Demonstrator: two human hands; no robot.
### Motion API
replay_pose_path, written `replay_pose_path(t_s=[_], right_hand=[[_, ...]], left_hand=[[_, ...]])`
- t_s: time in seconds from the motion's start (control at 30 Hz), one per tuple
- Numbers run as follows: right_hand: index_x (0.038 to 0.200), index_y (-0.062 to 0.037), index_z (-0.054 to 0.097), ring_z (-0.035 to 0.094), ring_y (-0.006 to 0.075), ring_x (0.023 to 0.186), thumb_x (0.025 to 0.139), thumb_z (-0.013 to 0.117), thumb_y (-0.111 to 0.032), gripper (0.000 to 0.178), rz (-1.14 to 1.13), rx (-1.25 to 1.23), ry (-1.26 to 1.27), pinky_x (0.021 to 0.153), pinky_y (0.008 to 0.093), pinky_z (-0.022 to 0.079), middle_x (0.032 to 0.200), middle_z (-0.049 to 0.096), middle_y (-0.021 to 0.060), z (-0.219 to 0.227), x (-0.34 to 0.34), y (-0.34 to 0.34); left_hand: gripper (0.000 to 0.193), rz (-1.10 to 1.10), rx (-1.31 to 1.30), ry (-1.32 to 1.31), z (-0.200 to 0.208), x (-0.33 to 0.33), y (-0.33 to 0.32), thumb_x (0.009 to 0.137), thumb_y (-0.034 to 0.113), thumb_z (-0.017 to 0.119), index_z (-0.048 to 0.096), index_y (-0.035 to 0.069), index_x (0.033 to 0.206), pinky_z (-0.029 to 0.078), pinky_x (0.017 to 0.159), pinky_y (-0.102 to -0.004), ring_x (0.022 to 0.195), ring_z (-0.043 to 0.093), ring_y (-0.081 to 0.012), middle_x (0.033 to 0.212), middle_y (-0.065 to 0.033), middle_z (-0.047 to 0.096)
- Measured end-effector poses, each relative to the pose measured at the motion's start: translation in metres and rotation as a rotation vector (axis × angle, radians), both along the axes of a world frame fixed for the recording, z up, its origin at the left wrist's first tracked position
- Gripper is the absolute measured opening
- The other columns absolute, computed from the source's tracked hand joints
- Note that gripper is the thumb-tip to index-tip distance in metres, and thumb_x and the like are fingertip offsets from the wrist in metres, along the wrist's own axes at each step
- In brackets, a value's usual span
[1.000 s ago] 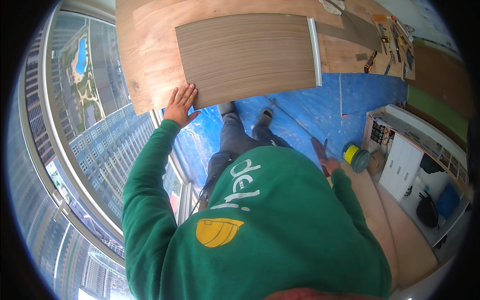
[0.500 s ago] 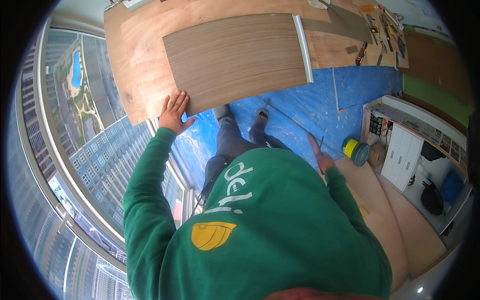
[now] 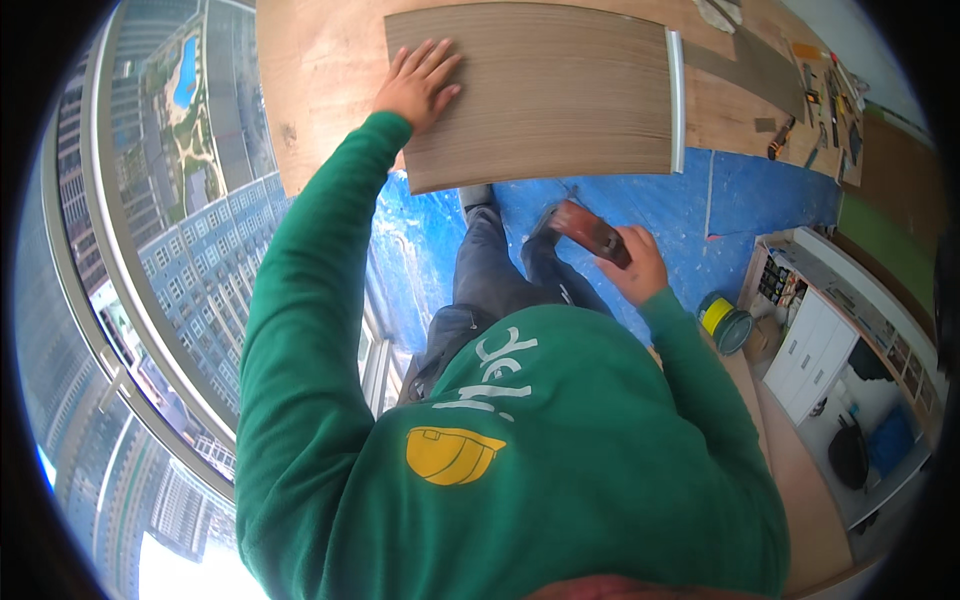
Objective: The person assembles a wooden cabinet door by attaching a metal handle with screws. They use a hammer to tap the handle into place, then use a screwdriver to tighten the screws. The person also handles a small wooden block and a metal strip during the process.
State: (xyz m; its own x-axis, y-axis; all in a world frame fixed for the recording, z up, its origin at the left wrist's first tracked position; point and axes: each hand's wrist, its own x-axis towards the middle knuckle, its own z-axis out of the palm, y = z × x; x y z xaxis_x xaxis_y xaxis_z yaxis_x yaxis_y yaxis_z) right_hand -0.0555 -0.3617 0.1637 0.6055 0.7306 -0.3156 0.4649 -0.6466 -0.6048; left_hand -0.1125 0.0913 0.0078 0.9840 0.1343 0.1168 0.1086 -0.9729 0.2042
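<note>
Wood-Grain Panel Lies Crosswise on Plywood; Reddish-Brown Tool Gripped Above Floor

The wood-grain panel (image 3: 545, 110) lies flat on the plywood worktop (image 3: 322, 95), its long axis running left to right across the person's front. Its near edge projects past the worktop's edge, over blue sheeting (image 3: 660, 200). The reddish-brown tool (image 3: 585, 230) is in the air between the panel and the person's body; its long axis slants, one end pointing forward and left, the other back and right into the hand.

The panel is rectangular and straight-edged, with fine streaks following its length. A narrow, pale metallic strip (image 3: 676, 105) runs along its right short end. The worktop shows a lighter, blotchy wood surface.

The left hand (image 3: 418, 88) rests on the panel by its left end, fingers spread and grasping nothing. The right hand (image 3: 638, 268) is closed around the tool's rear end.

The panel's visible face is an even grey-brown. The tool appears as an elongated block, darker toward the hand; finer detail is blurred.
</note>
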Motion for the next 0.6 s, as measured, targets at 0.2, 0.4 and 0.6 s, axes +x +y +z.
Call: replay_pose_path(t_s=[0.2,0.4,0.6], right_hand=[[0.114,-0.0045,0.063,0.057,0.0349,0.102,0.072,0.086,-0.03,0.054,0.527,0.154,-0.136,0.088,0.046,0.047,0.109,0.057,0.0138,-0.054,-0.021,0.16],[0.104,-0.0077,0.065,0.059,0.0274,0.102,0.08,0.079,-0.035,0.039,0.746,0.279,-0.299,0.087,0.042,0.048,0.106,0.058,0.0088,-0.111,-0.067,0.255],[0.111,-0.0057,0.067,0.062,0.0275,0.105,0.086,0.073,-0.033,0.037,0.776,0.276,-0.312,0.085,0.042,0.051,0.11,0.065,0.0105,-0.125,-0.087,0.283]], left_hand=[[0.06,-0.053,0.046,0.037,-0.015,0.035,-0.01,0.106,0.047,0.042,0.036,0.022,0.161,0.013,0.129,-0.0495,0.157,0.023,-0.0273,0.169,-0.0076,0.028],[0.063,-0.106,-0.029,0.07,-0.007,0.036,-0.006,0.107,0.043,0.038,0.033,0.012,0.161,0.012,0.128,-0.0527,0.157,0.021,-0.034,0.169,-0.0164,0.026],[0.064,-0.075,-0.038,0.082,-0.011,0.035,-0.006,0.106,0.044,0.039,0.034,0.012,0.161,0.013,0.128,-0.0522,0.157,0.022,-0.0336,0.169,-0.0157,0.027]])
